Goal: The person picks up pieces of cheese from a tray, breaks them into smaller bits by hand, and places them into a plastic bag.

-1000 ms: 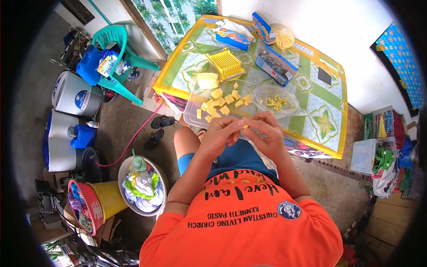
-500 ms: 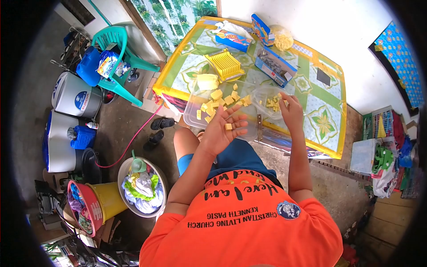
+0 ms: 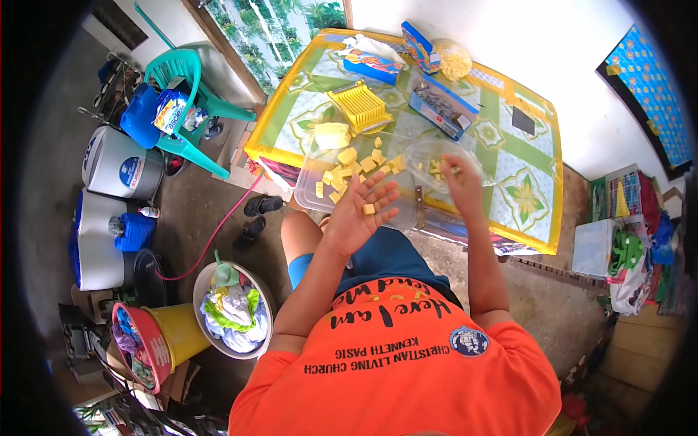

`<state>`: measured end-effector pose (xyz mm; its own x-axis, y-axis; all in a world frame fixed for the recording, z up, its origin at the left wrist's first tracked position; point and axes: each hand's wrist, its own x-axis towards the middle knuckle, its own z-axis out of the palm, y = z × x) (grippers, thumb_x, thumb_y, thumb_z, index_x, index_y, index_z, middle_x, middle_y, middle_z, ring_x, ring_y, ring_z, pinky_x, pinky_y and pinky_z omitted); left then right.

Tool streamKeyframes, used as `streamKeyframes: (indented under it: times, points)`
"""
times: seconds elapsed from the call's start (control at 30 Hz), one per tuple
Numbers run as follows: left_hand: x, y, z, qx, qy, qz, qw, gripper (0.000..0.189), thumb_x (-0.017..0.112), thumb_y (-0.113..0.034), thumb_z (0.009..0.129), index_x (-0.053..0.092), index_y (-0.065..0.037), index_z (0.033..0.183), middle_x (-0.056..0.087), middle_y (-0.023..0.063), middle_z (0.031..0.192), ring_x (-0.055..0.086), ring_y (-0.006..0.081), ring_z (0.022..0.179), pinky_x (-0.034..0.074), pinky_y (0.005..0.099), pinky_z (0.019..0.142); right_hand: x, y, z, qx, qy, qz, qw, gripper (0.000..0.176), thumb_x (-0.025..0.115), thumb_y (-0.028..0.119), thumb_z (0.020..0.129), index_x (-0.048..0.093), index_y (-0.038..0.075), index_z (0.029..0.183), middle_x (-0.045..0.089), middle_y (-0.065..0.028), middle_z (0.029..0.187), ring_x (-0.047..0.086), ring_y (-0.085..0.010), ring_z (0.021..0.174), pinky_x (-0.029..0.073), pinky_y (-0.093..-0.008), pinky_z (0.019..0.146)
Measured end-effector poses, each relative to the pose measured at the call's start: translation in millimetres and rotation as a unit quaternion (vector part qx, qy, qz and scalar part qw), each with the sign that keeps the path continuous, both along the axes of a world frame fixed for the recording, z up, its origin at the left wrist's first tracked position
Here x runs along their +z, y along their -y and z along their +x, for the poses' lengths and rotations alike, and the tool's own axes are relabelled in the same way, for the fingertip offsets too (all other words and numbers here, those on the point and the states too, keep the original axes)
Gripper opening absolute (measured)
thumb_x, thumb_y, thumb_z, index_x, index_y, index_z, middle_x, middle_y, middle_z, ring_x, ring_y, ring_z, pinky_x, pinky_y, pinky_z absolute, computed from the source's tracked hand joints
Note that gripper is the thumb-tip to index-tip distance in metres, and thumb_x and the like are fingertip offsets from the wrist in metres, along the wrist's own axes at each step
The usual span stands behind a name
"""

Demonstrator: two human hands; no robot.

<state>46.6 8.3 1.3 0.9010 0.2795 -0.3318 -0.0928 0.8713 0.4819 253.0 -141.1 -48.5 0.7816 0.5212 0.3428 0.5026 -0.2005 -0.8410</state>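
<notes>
My left hand (image 3: 361, 212) is palm up, fingers spread, with one small yellow cube (image 3: 368, 209) resting on it. Several more yellow cubes (image 3: 347, 155) and a larger pale yellow block (image 3: 332, 136) lie in and by a clear plastic tray (image 3: 311, 195) at the table's near edge. My right hand (image 3: 461, 178) is over a clear round container (image 3: 419, 154) that holds small yellow pieces (image 3: 436, 168). Motion smears its fingers, so whatever is between them cannot be made out. A knife (image 3: 419, 206) with a dark handle lies at the tray's right side.
On the patterned tablecloth (image 3: 527, 190) stand a yellow slotted rack (image 3: 359, 107), blue boxes (image 3: 443, 106) and a bag of pale yellow pieces (image 3: 454, 61). To the left are a green chair (image 3: 174, 67), a basin of cloths (image 3: 233, 309) and slippers (image 3: 263, 206).
My right hand has shifted slightly left and down over the round container and its fingers are blurred. My left hand stays palm up with the cube; the whole view has shifted a little.
</notes>
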Motion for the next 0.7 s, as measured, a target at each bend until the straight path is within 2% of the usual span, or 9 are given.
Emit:
streamKeyframes:
  times: [0.07, 0.13, 0.2, 0.33, 0.43, 0.53, 0.63, 0.7]
  points:
    - [-1.8, 3.1, 2.0, -0.003, 0.002, 0.000, 1.000, 0.058, 0.029, -0.049, 0.099, 0.036, -0.004, 0.135, 0.049, 0.0184, 0.128, 0.052, 0.0306, 0.114, 0.047, 0.0437, 0.093, 24.3, -4.6, -44.6, 0.124, -0.106, -0.057, 0.985, 0.029, 0.069, 0.023, 0.081, 0.066, 0.006, 0.104, 0.065, -0.0094, 0.089, 0.061, -0.0170, 0.072, 0.047, -0.0316, 0.063]
    - [-7.8, 5.2, 3.4, -0.011, 0.012, -0.001, 1.000, 0.058, 0.030, -0.049, 0.099, 0.034, -0.005, 0.137, 0.047, 0.0173, 0.130, 0.052, 0.0296, 0.112, 0.046, 0.0424, 0.093, 45.8, -8.7, -80.4, 0.233, -0.031, -0.066, 0.970, 0.031, 0.071, 0.024, 0.079, 0.066, 0.008, 0.105, 0.064, -0.0093, 0.090, 0.061, -0.0163, 0.069, 0.048, -0.0312, 0.062]
    - [-5.7, 10.4, 3.3, -0.016, 0.016, 0.013, 1.000, 0.058, 0.031, -0.049, 0.099, 0.033, -0.006, 0.137, 0.047, 0.0163, 0.131, 0.053, 0.0280, 0.110, 0.046, 0.0408, 0.092, 50.3, -16.2, -107.3, 0.230, -0.048, -0.060, 0.970, 0.031, 0.072, 0.025, 0.079, 0.065, 0.009, 0.105, 0.064, -0.0088, 0.090, 0.062, -0.0174, 0.069, 0.049, -0.0308, 0.063]
    - [-3.2, 11.3, -1.5, -0.008, 0.024, 0.022, 0.999, 0.056, 0.034, -0.046, 0.099, 0.030, -0.008, 0.139, 0.044, 0.0145, 0.133, 0.053, 0.0248, 0.107, 0.046, 0.0383, 0.092, 51.5, -20.6, -115.1, 0.241, -0.055, -0.054, 0.967, 0.031, 0.072, 0.024, 0.078, 0.065, 0.010, 0.104, 0.063, -0.0089, 0.087, 0.063, -0.0188, 0.070, 0.051, -0.0305, 0.064]
    - [-3.9, 12.8, -3.1, 0.002, 0.039, 0.013, 0.999, 0.050, 0.042, -0.039, 0.098, 0.034, -0.007, 0.136, 0.050, 0.0127, 0.127, 0.055, 0.0222, 0.102, 0.047, 0.0364, 0.089, 52.2, -21.2, -118.6, 0.224, -0.104, 0.007, 0.969, 0.030, 0.074, 0.014, 0.075, 0.064, 0.006, 0.101, 0.060, -0.0061, 0.083, 0.056, -0.0146, 0.065, 0.046, -0.0265, 0.059]
    - [-2.2, 6.7, -6.6, -0.016, -0.006, 0.153, 0.988, 0.037, 0.053, -0.026, 0.095, 0.047, -0.004, 0.124, 0.058, 0.0097, 0.115, 0.057, 0.0175, 0.096, 0.048, 0.0320, 0.086, 67.6, -17.0, -109.9, 0.166, -0.020, -0.038, 0.985, 0.029, 0.073, 0.020, 0.076, 0.065, 0.008, 0.101, 0.062, -0.0056, 0.083, 0.057, -0.0179, 0.062, 0.047, -0.0290, 0.057]
    - [-10.5, 3.4, -7.2, -0.033, -0.026, 0.291, 0.956, 0.021, 0.061, -0.015, 0.090, 0.058, -0.001, 0.106, 0.063, 0.0062, 0.098, 0.059, 0.0129, 0.089, 0.048, 0.0278, 0.083, 73.9, -10.9, -103.8, 0.143, 0.018, -0.041, 0.989, 0.027, 0.073, 0.018, 0.076, 0.065, 0.008, 0.100, 0.062, -0.0039, 0.083, 0.053, -0.0167, 0.058, 0.045, -0.0284, 0.054]
    - [-5.8, 5.9, -7.3, -0.029, -0.017, 0.305, 0.952, 0.015, 0.063, -0.012, 0.089, 0.061, -0.001, 0.099, 0.064, 0.0054, 0.093, 0.059, 0.0116, 0.086, 0.047, 0.0269, 0.081, 73.9, -8.3, -100.2, 0.162, 0.036, -0.039, 0.985, 0.026, 0.073, 0.017, 0.076, 0.065, 0.007, 0.098, 0.062, -0.0037, 0.082, 0.052, -0.0162, 0.057, 0.045, -0.0283, 0.054]
